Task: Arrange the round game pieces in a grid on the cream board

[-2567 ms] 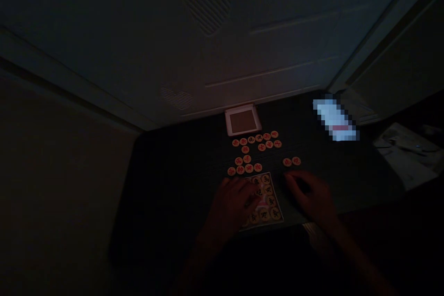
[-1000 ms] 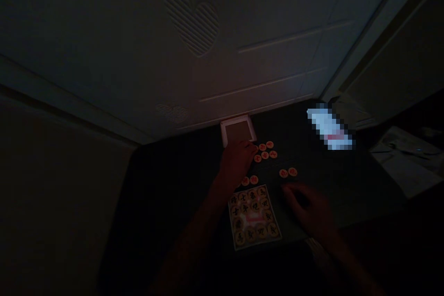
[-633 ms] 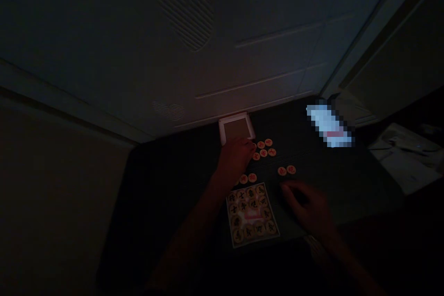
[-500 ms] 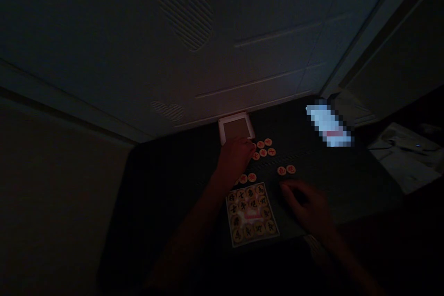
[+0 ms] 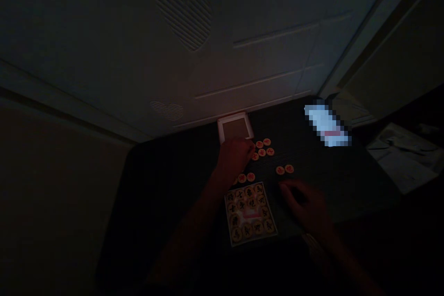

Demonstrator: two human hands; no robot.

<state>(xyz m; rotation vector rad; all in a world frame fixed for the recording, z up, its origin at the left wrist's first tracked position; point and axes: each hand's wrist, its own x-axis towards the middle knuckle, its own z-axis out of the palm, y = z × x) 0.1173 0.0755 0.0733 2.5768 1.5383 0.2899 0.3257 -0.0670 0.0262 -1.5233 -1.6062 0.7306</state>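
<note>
My left hand (image 5: 236,153) is closed over the left end of two short rows of Chinese chess pieces (image 5: 262,152) with red characters. At its fingertips shows the pale edge of one piece, mostly hidden. Below its wrist lie more red pieces (image 5: 250,177), partly covered by the forearm. A square, shallow box (image 5: 276,227) full of black-character pieces sits nearer me, with a pinkish glare on it. My right hand (image 5: 307,206) rests on the table right of the box, thumb and fingers curled together; whatever they hold, if anything, is hidden. Just beyond it lie two red pieces (image 5: 285,169).
Against the wall with embossed hearts stands a white-rimmed square tray or lid (image 5: 250,126), behind my left hand. A bright, pixelated object (image 5: 328,125) lies at the dark table's (image 5: 166,171) back right. Pale items (image 5: 404,157) are beyond the right edge. The room is very dim.
Both hands stay nearly in place. The whole view shifts very slightly and looks a little darker. The pieces lie as before.
</note>
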